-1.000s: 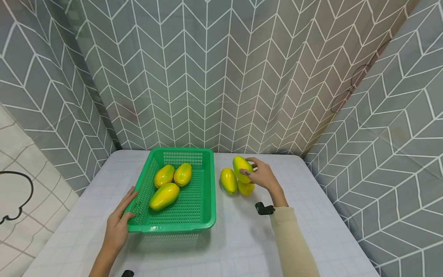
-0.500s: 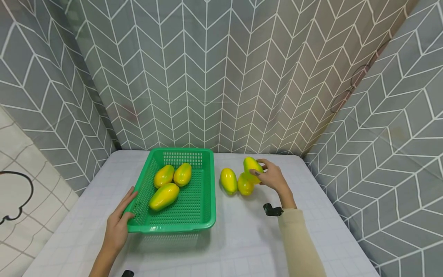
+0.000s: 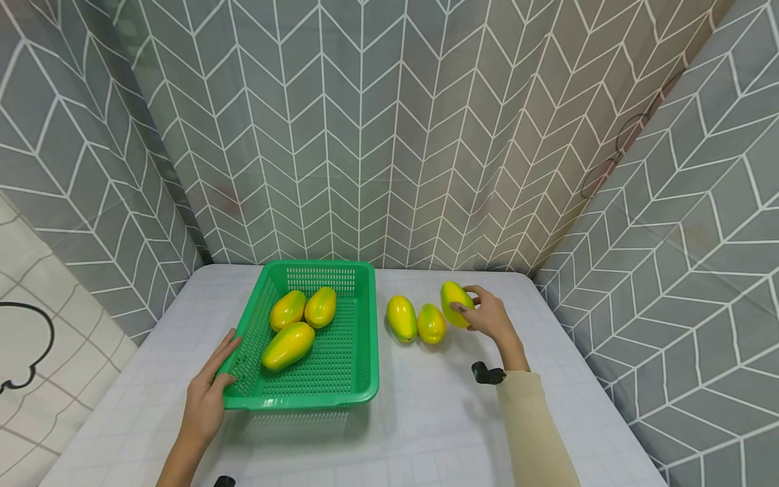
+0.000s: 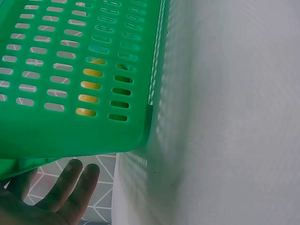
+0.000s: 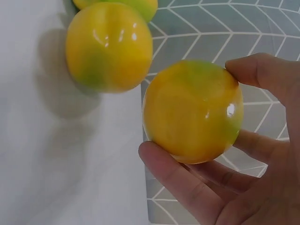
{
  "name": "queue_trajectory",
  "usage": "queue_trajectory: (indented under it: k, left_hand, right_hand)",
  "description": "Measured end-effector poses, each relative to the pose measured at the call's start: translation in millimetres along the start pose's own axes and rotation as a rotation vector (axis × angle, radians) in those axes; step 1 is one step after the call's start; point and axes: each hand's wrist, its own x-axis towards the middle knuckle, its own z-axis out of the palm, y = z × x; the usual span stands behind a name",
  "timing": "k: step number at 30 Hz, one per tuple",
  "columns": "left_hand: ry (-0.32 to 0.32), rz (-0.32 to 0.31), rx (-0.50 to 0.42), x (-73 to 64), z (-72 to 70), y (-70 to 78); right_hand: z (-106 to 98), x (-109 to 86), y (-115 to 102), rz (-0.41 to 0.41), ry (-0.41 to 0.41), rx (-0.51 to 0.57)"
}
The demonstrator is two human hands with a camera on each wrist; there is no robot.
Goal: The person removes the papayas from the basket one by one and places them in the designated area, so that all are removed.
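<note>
My right hand [image 3: 489, 316] grips a glossy yellow-green papaya [image 3: 455, 304] between thumb and fingers, at the right end of a short row. In the right wrist view the held papaya [image 5: 192, 112] shows its rounded end, apart from the papaya [image 5: 110, 47] beside it. Two more papayas, a smaller one [image 3: 431, 324] and a longer one [image 3: 402, 318], lie to its left on the table. My left hand [image 3: 205, 402] rests at the left rim of a green plastic basket [image 3: 364, 338], with straight fingers [image 4: 84, 190] reaching along it. Three papayas [image 3: 289, 346] lie inside the basket.
A white cloth covers the table [image 3: 420, 419]. Grey curtains [image 3: 365, 135] with a white zigzag pattern stand behind it and at both sides. A black wrist camera mount [image 3: 487, 373] sticks out by the right sleeve.
My right hand has moved the held papaya rightward and slightly down, from above the smaller loose papaya to its right side. The left hand and the basket have stayed in place.
</note>
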Motion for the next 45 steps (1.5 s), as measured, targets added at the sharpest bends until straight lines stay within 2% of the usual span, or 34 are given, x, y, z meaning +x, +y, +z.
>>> queue_trajectory:
  k: [8, 17, 23, 45]
  left_hand:
    - [-0.002, 0.011, -0.002, -0.8, 1.0, -1.0]
    - [0.001, 0.022, -0.015, -1.2, 2.1, -2.9]
    - [-0.008, 0.009, -0.006, -1.0, 1.3, -3.4]
    - [-0.006, 0.012, -0.003, 0.0, 0.9, -4.4]
  right_hand:
    - [0, -0.1, 10, 0.02, 0.006, -0.02]
    - [11, 3.6, 28, 0.069, 0.013, -0.027]
    - [17, 3.0, 36, 0.087, -0.01, -0.032]
    - [24, 3.9, 41, 0.139, -0.04, -0.065]
